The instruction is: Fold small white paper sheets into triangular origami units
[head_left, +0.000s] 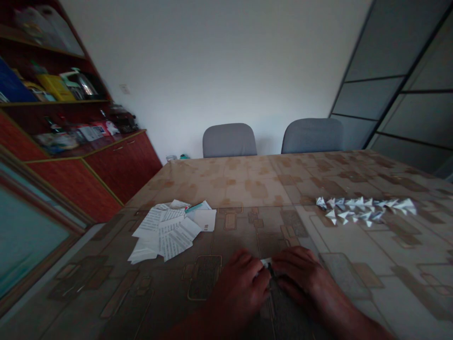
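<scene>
My left hand [246,279] and my right hand [300,271] meet low in the middle of the head view, just above the patterned tabletop. Between their fingertips is a small piece of paper [266,261]; only a pale edge of it shows, the rest being covered by my fingers. Both hands are closed on it, with fingers bent. Left of them lies a loose, fanned pile of printed paper slips [173,231]. Over to the right, several small folded paper pieces [359,204] with pointed tips stand in two rows.
Two grey chairs [229,140] stand behind the table's far edge, against a white wall. On the left is a reddish wooden cabinet [123,165] with shelves of household items, among them a metal kettle [85,85]. Grey sliding panels [375,97] are at the right.
</scene>
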A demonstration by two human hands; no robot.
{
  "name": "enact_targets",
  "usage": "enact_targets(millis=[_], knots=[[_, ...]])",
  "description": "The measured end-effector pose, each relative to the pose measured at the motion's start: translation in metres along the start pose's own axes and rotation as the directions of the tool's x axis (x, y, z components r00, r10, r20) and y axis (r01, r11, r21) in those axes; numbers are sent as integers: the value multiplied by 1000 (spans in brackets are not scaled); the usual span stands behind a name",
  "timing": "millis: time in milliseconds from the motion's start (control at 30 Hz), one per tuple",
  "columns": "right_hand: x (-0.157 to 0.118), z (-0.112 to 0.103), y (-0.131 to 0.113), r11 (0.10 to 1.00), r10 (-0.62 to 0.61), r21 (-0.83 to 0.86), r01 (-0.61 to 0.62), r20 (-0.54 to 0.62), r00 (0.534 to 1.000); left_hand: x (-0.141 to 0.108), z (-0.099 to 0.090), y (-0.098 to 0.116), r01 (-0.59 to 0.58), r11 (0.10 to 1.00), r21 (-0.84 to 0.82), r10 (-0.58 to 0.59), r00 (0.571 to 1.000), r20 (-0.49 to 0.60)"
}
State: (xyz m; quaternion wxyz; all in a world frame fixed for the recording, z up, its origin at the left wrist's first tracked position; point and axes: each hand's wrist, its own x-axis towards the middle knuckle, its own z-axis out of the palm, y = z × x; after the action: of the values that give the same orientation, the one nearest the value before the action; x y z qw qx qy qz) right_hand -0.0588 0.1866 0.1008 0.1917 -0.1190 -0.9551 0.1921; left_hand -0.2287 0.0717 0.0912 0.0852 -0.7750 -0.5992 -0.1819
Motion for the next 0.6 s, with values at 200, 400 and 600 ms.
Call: enact_targets(millis=[200, 400, 600], knots=[[5, 2, 2, 999, -28, -43, 27, -18, 999, 3, 4, -3, -23, 994, 108, 20, 999, 31], [5, 4, 7, 997, -52, -65, 52, -12, 999, 2, 6, -5, -78, 986, 145, 77, 997, 15], [4, -8, -3, 995, -53, -77, 58, 68, 996, -15, 3, -8, -115, 991, 71, 117, 993, -25]])
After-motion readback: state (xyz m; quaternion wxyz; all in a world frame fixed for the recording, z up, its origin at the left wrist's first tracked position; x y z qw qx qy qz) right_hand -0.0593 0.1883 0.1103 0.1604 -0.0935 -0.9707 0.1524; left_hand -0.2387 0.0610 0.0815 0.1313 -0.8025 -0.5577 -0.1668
